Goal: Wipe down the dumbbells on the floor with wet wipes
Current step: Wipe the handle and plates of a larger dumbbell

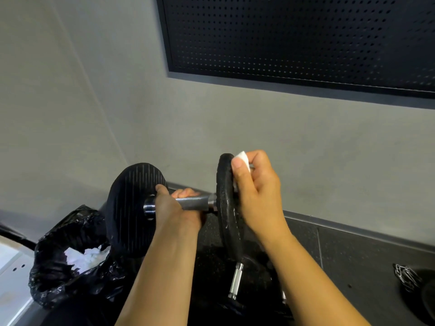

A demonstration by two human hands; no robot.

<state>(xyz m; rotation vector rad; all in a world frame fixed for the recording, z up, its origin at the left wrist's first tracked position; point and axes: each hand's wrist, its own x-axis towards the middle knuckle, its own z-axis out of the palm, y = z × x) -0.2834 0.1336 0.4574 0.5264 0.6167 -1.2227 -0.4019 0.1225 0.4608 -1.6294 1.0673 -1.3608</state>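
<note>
The left hand (174,208) curls around the knurled handle of a dumbbell (196,201), holding it up off the floor (353,255), level, near the floor's wall edge. The right hand (256,196) pinches a folded white wet wipe (243,158) against the upper rim of the right-side plate (227,222). A second dumbbell (236,281) lies on the floor below, its chrome handle showing. At the floor's left edge sits an open black trash bag (58,274) with crumpled white wipes (87,255) inside.

Dark speckled floor (353,250) bearing a chrome-handled dumbbell (236,281) and a black bin bag (54,285).
</note>
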